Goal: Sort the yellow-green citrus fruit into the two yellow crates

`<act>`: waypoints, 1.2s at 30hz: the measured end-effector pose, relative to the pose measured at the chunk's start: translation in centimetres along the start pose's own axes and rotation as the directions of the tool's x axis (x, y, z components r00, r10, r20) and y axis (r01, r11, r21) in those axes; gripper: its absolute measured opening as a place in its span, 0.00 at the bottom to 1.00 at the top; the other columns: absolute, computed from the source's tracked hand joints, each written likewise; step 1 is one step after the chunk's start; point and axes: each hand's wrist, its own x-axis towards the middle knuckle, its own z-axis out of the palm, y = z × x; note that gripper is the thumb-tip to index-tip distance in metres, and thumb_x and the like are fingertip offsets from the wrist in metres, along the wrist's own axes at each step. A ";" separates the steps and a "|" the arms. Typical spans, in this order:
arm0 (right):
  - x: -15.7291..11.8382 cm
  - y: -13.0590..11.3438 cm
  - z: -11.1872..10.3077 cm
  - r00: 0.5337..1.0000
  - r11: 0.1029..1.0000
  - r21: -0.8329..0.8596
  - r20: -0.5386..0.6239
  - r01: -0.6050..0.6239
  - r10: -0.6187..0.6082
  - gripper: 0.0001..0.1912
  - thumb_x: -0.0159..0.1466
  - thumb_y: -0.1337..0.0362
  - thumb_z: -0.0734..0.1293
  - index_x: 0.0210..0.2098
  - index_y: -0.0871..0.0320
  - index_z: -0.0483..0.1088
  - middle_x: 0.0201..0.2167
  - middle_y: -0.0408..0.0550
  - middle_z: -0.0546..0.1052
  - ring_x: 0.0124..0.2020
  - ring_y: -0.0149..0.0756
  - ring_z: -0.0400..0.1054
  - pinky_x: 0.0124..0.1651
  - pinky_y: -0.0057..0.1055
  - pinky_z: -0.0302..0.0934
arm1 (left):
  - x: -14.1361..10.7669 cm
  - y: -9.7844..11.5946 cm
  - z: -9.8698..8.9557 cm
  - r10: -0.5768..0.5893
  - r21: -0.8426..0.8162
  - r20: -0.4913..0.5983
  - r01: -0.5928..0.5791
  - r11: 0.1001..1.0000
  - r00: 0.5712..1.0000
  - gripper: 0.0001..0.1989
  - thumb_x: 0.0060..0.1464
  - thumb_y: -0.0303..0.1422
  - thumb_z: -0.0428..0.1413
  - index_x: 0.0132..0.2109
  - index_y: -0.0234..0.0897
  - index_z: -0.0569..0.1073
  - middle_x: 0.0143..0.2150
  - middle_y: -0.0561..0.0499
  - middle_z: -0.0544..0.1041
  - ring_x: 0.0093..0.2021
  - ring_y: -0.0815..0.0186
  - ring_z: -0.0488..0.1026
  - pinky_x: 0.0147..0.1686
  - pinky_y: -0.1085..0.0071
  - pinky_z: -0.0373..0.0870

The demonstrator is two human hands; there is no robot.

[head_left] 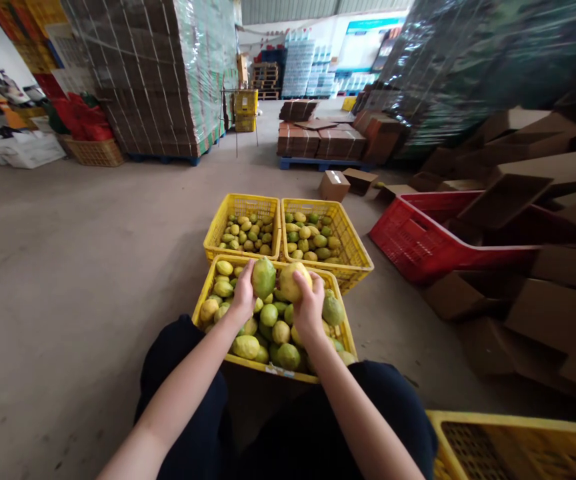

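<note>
My left hand is closed round a green lemon, held up above the near yellow crate. A paler yellow lemon sits in my right hand, the thumb lying across its side. The two fruits are side by side with a small gap between them. Below them the near crate is full of green and yellow lemons. My hands and forearms hide part of that fruit. Behind it stand a left rear crate and a right rear crate, both partly filled with similar fruit.
A red crate with cardboard in it stands at the right, among loose cardboard boxes. Another yellow crate is at the lower right. Wrapped pallet stacks and a blue pallet of flat cartons stand farther back.
</note>
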 end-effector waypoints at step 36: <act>1.8 0.6 -0.8 0.789 0.721 0.346 0.109 -0.601 0.605 0.09 0.60 0.58 0.72 0.37 0.55 0.72 0.30 0.45 0.79 0.31 0.39 0.77 0.29 0.32 0.76 | 0.6 1.4 -0.7 -0.197 -0.196 -0.094 0.175 0.965 0.976 0.17 0.63 0.38 0.51 0.51 0.32 0.75 0.33 0.45 0.79 0.30 0.62 0.78 0.27 0.69 0.77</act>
